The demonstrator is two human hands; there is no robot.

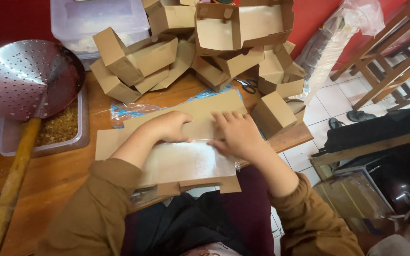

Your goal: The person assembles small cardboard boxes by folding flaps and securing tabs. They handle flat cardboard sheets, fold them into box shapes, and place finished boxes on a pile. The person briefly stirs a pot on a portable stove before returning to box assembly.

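Observation:
A flat brown cardboard box blank, glossy on its inner side, lies on the wooden table in front of me. My left hand presses on its upper left part with fingers curled down. My right hand presses on its upper right part, fingers spread along a fold line. More flat blanks lie under and behind it on a clear plastic wrapper. A heap of folded brown boxes fills the far side of the table.
A perforated metal skimmer with a wooden handle rests over a plastic tray of brown crumbs at left. Scissors lie among the boxes. A clear lidded container stands behind. Wooden furniture and sandals are on the tiled floor at right.

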